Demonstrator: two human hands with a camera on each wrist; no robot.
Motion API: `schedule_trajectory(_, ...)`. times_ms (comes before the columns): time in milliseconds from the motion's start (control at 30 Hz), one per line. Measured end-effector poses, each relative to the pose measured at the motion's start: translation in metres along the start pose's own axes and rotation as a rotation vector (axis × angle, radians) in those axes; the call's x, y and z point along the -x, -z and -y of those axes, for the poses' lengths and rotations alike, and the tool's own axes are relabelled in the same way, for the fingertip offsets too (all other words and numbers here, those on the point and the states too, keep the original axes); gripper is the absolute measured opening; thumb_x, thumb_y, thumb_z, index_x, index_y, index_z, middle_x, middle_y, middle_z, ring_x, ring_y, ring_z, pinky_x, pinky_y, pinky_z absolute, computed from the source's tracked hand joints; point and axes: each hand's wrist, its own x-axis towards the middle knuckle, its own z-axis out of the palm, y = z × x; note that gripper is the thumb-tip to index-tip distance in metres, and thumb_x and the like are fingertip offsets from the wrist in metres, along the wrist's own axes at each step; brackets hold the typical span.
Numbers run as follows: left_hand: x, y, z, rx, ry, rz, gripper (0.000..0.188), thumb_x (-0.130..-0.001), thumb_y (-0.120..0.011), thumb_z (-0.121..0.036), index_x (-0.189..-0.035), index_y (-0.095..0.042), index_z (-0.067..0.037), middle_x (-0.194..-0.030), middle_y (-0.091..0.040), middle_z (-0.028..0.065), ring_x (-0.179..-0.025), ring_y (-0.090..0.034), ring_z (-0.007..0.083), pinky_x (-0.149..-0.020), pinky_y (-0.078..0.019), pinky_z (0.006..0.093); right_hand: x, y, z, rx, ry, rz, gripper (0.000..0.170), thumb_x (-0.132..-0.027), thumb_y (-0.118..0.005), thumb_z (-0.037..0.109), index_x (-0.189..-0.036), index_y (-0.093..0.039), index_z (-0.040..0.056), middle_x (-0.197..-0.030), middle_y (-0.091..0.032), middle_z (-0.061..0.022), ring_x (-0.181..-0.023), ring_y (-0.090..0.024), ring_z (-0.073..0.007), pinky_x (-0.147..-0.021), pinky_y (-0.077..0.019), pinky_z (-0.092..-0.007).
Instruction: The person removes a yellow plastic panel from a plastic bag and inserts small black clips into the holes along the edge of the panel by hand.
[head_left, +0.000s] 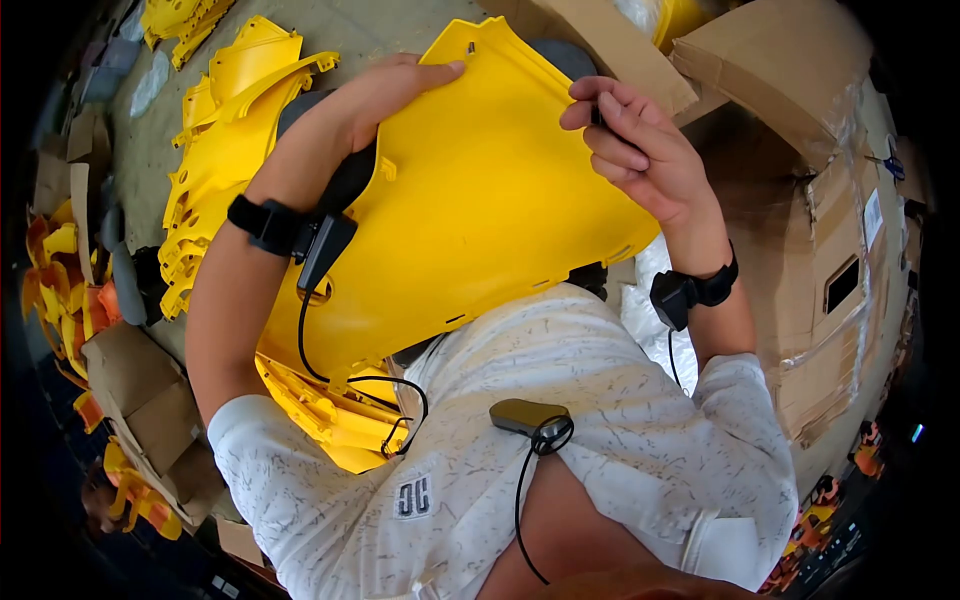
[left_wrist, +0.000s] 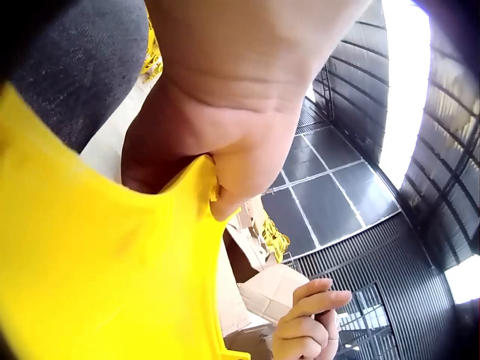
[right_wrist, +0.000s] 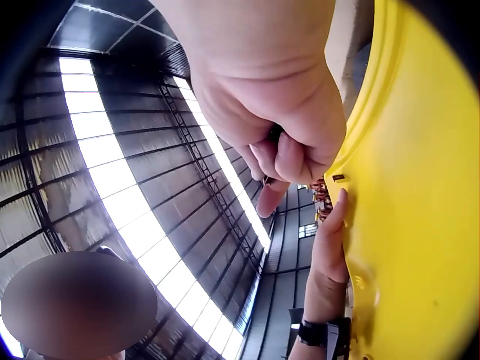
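A large, smooth yellow plastic panel [head_left: 500,190] lies across the person's lap, with slots along its near edge. The left hand [head_left: 395,90] grips its upper left edge, thumb on the face and the other fingers hidden behind. Near the far edge sits a small metal clip [head_left: 471,47]. Just off the panel's upper right edge, the right hand [head_left: 645,145] pinches a small dark piece [head_left: 597,115] between thumb and curled fingers. Most of that piece is covered, and I cannot tell its kind. In the right wrist view its dark end [right_wrist: 276,133] shows between the fingers.
Stacked yellow plastic parts [head_left: 215,175] stand on the floor at the left, and more yellow parts [head_left: 330,415] lie by the person's left side. At the right is a large open cardboard box [head_left: 790,80]. Clear plastic wrap [head_left: 655,300] lies beside the lap.
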Motion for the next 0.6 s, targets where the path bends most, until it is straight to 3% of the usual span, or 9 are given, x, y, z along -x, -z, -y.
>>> schedule_trajectory(133,0.015,0.009,0.0,0.096,-0.12,-0.118,0.049,-0.094,-0.062,-0.036,-0.121,-0.056,0.004,-0.11,-0.068,0.0112,-0.091,-0.068,0.0159,-0.08,-0.0546,0.0283,0.003,0.002,-0.006,-0.1,0.015,-0.001,0.025,-0.104,-0.046,0.017,-0.119,-0.055,-0.0008,-0.096,-0.062,-0.0066,-0.053,-0.032,-0.0006,-0.047,-0.0271,-0.0138)
schedule_trajectory(333,0.016,0.039,0.001,0.294,-0.064,-0.102,0.039,-0.095,-0.061,-0.031,-0.114,-0.061,0.002,-0.103,-0.07,0.0078,-0.086,-0.068,0.0158,-0.079,-0.0544,0.0283,0.009,0.003,-0.011,-0.126,-0.022,-0.196,0.031,-0.104,-0.043,0.016,-0.126,-0.054,-0.0033,-0.1,-0.059,-0.0044,-0.057,-0.035,-0.002,-0.05,-0.0291,-0.0148)
schedule_trajectory(367,0.016,0.04,0.0,0.239,-0.05,-0.104,0.041,-0.095,-0.061,-0.03,-0.118,-0.059,0.005,-0.11,-0.068,0.01,-0.096,-0.067,0.0171,-0.085,-0.0523,0.0279,0.009,0.003,-0.013,-0.131,-0.025,-0.197,0.031,-0.104,-0.043,0.016,-0.126,-0.054,-0.0033,-0.1,-0.059,-0.0044,-0.057,-0.035,-0.002,-0.05,-0.0291,-0.0148)
schedule_trajectory(400,0.017,0.036,0.0,0.238,-0.046,-0.106,0.041,-0.095,-0.061,-0.03,-0.118,-0.059,0.005,-0.11,-0.068,0.01,-0.096,-0.067,0.0171,-0.085,-0.0523,0.0279,0.009,0.005,-0.015,-0.148,-0.042,-0.204,0.033,-0.103,-0.043,0.012,-0.13,-0.052,-0.0042,-0.103,-0.059,-0.0056,-0.058,-0.035,-0.0023,-0.05,-0.0295,-0.015)
schedule_trajectory(467,0.019,0.023,-0.001,0.009,-0.179,-0.436,0.043,-0.094,-0.062,-0.029,-0.123,-0.058,0.002,-0.117,-0.066,0.011,-0.107,-0.062,0.0176,-0.092,-0.0477,0.0273,0.008,0.007,-0.019,-0.17,-0.06,-0.211,0.036,-0.102,-0.042,0.009,-0.134,-0.05,-0.005,-0.106,-0.059,-0.0069,-0.059,-0.035,-0.0026,-0.05,-0.0298,-0.0152)
schedule_trajectory(500,0.014,0.027,0.004,0.006,-0.175,-0.435,0.043,-0.094,-0.062,-0.029,-0.123,-0.058,0.002,-0.117,-0.066,0.011,-0.107,-0.062,0.0176,-0.092,-0.0477,0.0273,0.009,0.007,-0.021,-0.162,-0.065,-0.19,0.037,-0.1,-0.043,0.007,-0.135,-0.049,-0.0038,-0.108,-0.059,-0.0083,-0.059,-0.035,-0.0021,-0.051,-0.0297,-0.0145)
schedule_trajectory(567,-0.001,0.038,0.016,-0.427,-0.65,-0.64,0.039,-0.093,-0.065,-0.025,-0.124,-0.06,-0.003,-0.121,-0.064,0.0073,-0.115,-0.057,0.0169,-0.097,-0.0435,0.0276,0.01,0.008,-0.023,-0.158,-0.07,-0.172,0.038,-0.099,-0.043,0.005,-0.136,-0.049,-0.0026,-0.11,-0.06,-0.0097,-0.059,-0.035,-0.0015,-0.051,-0.0296,-0.0137)
schedule_trajectory(600,0.009,0.029,0.007,-0.429,-0.644,-0.635,0.039,-0.093,-0.065,-0.025,-0.124,-0.06,-0.003,-0.121,-0.064,0.0073,-0.115,-0.057,0.0169,-0.097,-0.0435,0.0276,0.011,0.009,-0.024,-0.197,-0.059,-0.132,0.039,-0.099,-0.043,0.005,-0.138,-0.047,-0.0017,-0.113,-0.06,-0.0108,-0.058,-0.033,-0.0011,-0.051,-0.0297,-0.0134)
